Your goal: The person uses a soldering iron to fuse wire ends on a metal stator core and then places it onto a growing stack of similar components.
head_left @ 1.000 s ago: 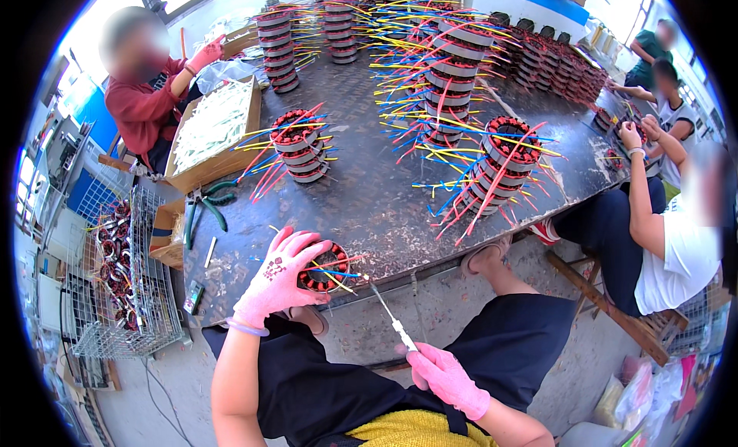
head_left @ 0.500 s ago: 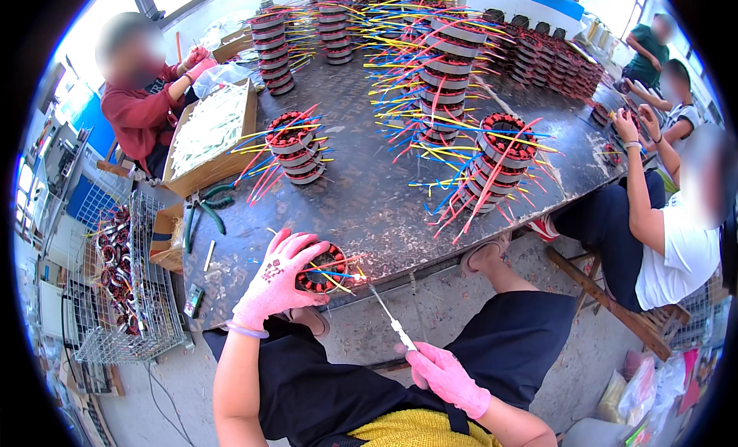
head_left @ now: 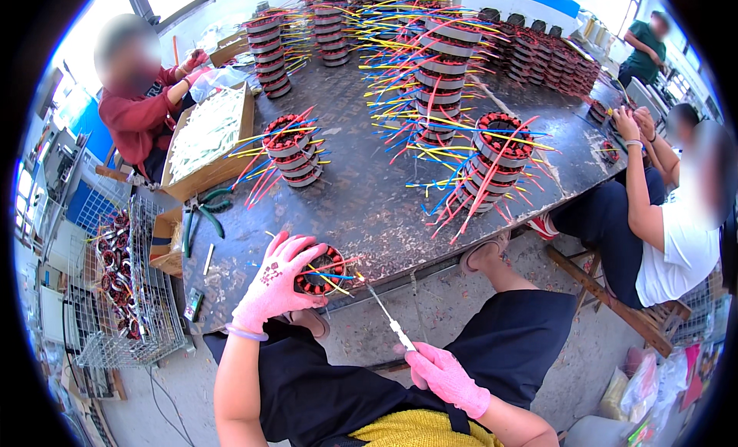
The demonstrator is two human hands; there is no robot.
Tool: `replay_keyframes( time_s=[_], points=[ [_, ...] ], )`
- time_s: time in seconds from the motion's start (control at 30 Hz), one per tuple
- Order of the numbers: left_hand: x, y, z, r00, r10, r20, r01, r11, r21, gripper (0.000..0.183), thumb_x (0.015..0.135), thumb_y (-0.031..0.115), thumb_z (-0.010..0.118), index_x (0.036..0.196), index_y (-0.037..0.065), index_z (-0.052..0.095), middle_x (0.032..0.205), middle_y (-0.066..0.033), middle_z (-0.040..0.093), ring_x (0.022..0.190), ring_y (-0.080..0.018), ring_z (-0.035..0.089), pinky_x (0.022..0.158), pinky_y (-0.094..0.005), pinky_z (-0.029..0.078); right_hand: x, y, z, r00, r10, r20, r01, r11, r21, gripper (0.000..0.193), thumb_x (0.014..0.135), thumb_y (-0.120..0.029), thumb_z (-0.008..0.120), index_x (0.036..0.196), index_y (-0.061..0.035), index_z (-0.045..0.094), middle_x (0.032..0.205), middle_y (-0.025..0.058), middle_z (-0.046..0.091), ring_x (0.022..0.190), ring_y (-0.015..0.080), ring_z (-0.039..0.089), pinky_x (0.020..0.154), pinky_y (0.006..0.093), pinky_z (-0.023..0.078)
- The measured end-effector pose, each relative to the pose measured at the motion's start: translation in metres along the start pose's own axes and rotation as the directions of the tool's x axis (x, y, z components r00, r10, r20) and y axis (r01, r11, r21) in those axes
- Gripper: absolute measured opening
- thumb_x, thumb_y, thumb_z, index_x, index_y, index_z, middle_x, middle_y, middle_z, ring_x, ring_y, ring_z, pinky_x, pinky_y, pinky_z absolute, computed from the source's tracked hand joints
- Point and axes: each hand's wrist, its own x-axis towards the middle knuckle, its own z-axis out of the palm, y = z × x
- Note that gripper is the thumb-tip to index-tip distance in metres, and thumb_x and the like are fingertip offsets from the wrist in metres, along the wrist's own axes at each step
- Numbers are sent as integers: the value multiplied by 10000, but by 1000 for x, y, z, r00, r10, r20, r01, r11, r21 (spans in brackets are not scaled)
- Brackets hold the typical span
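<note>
Both hands grip: left hand (head_left: 273, 285) clasps a wound stator (head_left: 321, 267), right hand (head_left: 444, 376) seemingly pinches a thin tool (head_left: 384, 315).

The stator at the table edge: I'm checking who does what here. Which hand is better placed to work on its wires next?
Probably the right hand: it grips a thin pointed tool whose tip reaches toward the stator. The left hand is spread over the stator, steadying it on the table, so it looks occupied.
</note>
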Motion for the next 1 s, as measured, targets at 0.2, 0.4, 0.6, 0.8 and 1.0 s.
replay_keyframes(
  time_s=[0.2,0.4,0.6,0.8,1.0],
  points=[
    [-1,2,2,999,-32,-12,32,999,28,909,561,363,875,1362,121,520,1330,-123,514,1322,-348,420,1187,-522,199,-1,-5,0,1000,25,-2,-25,1000,-3,358,1035,-247,473,1285,-11,573,684,-47,460,586,42,433,540,218,355],
    [2,1,-2,1000,2,9,-3,999,42,898,549,342,878,1351,133,533,1320,-131,503,1319,-355,411,1184,-518,208,-1,2,-2,1000,11,-8,-11,998,68,360,1033,-252,479,1284,-13,578,694,-55,456,594,40,431,546,218,356],
    [0,2,0,1000,19,-14,-18,999,41,894,529,344,877,1340,145,557,1351,-110,509,1359,-332,390,1188,-527,196,-1,-3,-3,999,41,-17,-41,999,28,361,1032,-260,480,1290,-29,580,709,-60,449,612,39,417,563,219,363],
    [2,-3,-1,999,22,33,-25,995,101,927,492,338,873,1343,149,558,1381,-86,497,1379,-330,370,1193,-523,192,-1,-6,-3,999,34,-18,-33,999,40,361,1030,-261,486,1290,-30,578,711,-59,445,616,42,417,567,222,364],
    [3,-2,2,1000,17,1,-17,996,91,920,507,365,871,1346,154,557,1367,-88,511,1371,-332,381,1193,-525,195,0,-4,-2,999,39,-16,-38,996,80,366,1024,-251,495,1290,-13,571,720,-55,444,623,46,412,568,223,355]
  ],
)
